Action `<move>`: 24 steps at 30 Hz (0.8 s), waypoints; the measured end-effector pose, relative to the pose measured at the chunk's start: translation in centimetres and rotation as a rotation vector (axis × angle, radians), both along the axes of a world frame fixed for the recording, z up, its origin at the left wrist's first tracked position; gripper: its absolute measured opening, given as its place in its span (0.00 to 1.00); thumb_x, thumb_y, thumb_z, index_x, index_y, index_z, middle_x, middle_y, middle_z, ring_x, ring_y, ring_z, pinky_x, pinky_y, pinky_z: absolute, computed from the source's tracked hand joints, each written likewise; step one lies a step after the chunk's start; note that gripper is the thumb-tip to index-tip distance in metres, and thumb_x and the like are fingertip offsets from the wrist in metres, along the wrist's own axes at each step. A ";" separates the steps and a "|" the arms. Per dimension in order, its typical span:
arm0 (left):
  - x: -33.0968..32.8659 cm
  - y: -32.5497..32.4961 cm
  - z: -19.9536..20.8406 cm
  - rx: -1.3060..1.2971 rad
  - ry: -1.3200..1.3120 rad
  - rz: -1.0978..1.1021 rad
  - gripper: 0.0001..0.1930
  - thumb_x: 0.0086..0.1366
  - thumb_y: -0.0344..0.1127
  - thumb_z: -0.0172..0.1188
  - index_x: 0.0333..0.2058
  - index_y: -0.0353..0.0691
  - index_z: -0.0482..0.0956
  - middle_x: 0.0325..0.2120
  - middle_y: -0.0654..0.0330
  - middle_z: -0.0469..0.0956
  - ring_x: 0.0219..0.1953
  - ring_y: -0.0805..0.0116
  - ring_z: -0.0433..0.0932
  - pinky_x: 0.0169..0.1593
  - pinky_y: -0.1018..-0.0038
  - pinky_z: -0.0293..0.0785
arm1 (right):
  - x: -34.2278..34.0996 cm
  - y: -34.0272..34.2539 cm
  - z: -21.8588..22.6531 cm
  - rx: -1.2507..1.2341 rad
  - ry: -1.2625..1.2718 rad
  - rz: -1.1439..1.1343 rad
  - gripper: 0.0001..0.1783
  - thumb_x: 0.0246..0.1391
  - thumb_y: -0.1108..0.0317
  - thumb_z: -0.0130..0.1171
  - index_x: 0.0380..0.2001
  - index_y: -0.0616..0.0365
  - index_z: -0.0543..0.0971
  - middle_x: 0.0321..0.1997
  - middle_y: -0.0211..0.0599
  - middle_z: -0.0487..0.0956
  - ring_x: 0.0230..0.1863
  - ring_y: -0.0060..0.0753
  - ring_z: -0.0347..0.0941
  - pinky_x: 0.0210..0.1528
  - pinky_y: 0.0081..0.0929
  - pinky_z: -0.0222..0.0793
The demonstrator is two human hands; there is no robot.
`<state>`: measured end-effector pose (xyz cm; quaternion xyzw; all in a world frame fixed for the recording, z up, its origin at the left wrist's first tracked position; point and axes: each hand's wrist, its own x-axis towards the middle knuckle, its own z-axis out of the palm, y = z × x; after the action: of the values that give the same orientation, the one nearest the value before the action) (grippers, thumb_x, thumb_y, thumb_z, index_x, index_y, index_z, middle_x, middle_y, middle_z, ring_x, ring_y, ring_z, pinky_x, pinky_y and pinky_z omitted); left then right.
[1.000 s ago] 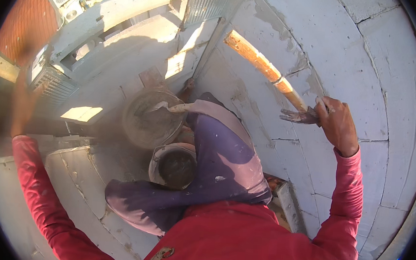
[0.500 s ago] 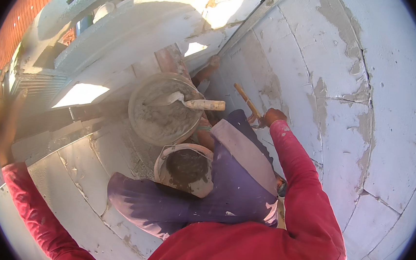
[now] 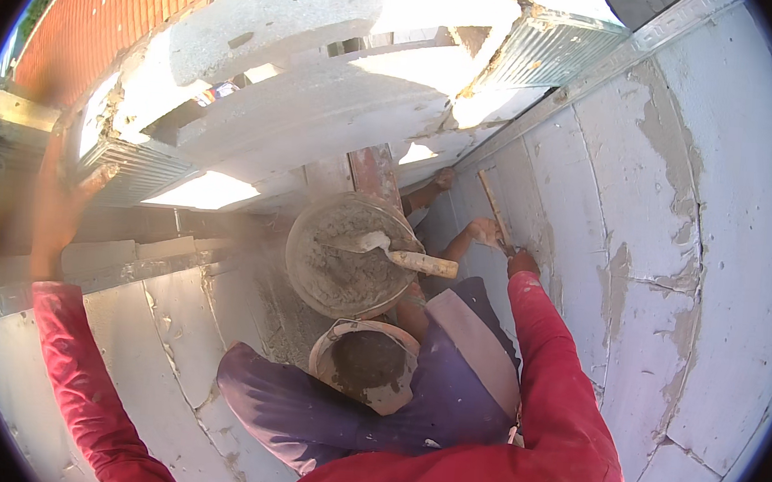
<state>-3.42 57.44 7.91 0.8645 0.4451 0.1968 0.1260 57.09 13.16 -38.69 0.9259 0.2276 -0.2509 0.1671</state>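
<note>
My right hand (image 3: 522, 263), a fist beside the pale block wall, closes on the lower end of a thin wooden stick-like tool (image 3: 495, 202). Another person's hand (image 3: 485, 232) touches the same tool just above mine. Far to the left, my left hand (image 3: 57, 215) is raised by the corrugated end of a concrete piece, thumb apart from the fingers; blur hides whether it presses there. Between my arms stands a bucket (image 3: 292, 265) of wet grey mortar. A trowel (image 3: 420, 263) lies in it, wooden handle over the right rim.
A smaller bucket (image 3: 318, 355) with some dark grey mix sits between my legs. Ahead runs a pale concrete beam (image 3: 324, 100) with openings. The joints of the block wall (image 3: 641, 343) on my right are patched with mortar. Another person's second hand (image 3: 443, 178) shows beyond the bucket.
My view has shifted, so the buckets appear farther right and lower. The other person's forearm and hand now show more fully at the wooden tool, which stands more upright. My left hand remains raised.
</note>
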 end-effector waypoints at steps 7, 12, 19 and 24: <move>-1.4 0.3 1.9 0.199 0.202 0.028 0.44 0.55 0.44 0.77 0.68 0.40 0.66 0.67 0.47 0.69 0.68 0.50 0.68 0.70 0.59 0.64 | -1.7 3.8 3.2 0.050 0.032 0.101 0.18 0.65 0.56 0.60 0.48 0.59 0.79 0.51 0.52 0.83 0.56 0.53 0.81 0.56 0.49 0.77; -0.6 -1.0 0.4 0.219 0.332 0.110 0.46 0.54 0.51 0.76 0.67 0.35 0.67 0.67 0.42 0.66 0.69 0.45 0.65 0.72 0.59 0.60 | 1.7 1.9 4.7 0.050 -0.025 0.305 0.18 0.64 0.57 0.60 0.46 0.62 0.79 0.44 0.55 0.85 0.51 0.56 0.82 0.54 0.50 0.77; 0.2 -2.0 5.0 0.049 0.361 0.041 0.55 0.54 0.58 0.75 0.72 0.36 0.59 0.71 0.36 0.57 0.74 0.43 0.56 0.76 0.58 0.52 | -10.0 14.3 16.4 0.728 0.406 0.736 0.17 0.66 0.56 0.58 0.44 0.61 0.75 0.35 0.54 0.83 0.37 0.62 0.81 0.40 0.53 0.74; -0.2 -0.7 4.3 0.148 0.361 0.007 0.56 0.54 0.59 0.75 0.73 0.40 0.55 0.71 0.38 0.57 0.74 0.43 0.54 0.76 0.54 0.49 | -17.8 14.0 17.7 0.345 0.461 1.045 0.28 0.60 0.53 0.63 0.54 0.63 0.68 0.37 0.54 0.83 0.42 0.62 0.81 0.42 0.53 0.75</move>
<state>-3.62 56.73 12.20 0.8910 0.4480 0.0712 -0.0203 39.32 27.15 -20.99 0.6266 0.7210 -0.2894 0.0618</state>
